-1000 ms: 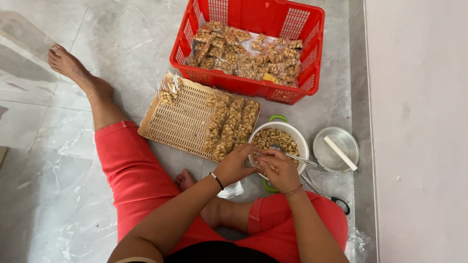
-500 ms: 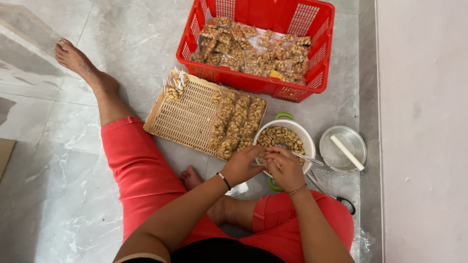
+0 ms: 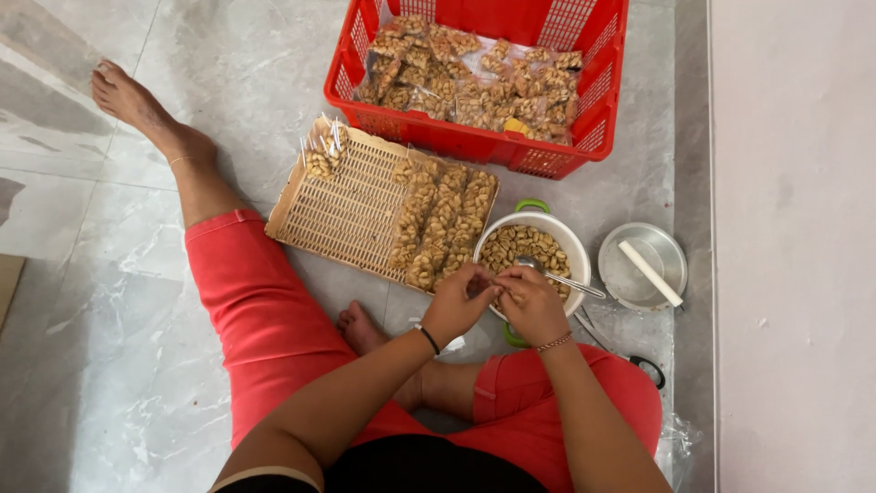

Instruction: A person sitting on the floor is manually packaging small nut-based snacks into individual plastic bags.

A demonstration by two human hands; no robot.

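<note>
Over white pot (image 3: pixel 573 251) rim: left hand (image 3: pixel 461 301) and right hand (image 3: pixel 531 305) pinched together on small clear packet (image 3: pixel 486 290). Filled packets: rows on woven tray (image 3: pixel 342 210), heap in red basket (image 3: pixel 484 144). Peanuts (image 3: pixel 525 246) left in pot; packing judged unfinished.

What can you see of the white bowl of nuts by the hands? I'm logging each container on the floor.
The white bowl is round, with green loop handles at its far and near rims. It stands upright on the grey tiled floor, filled with pale shelled nuts. A metal spoon lies in it, handle over the right rim. The left hand and right hand cover its near edge. The woven tray lies at its left; contact is unclear.
</note>
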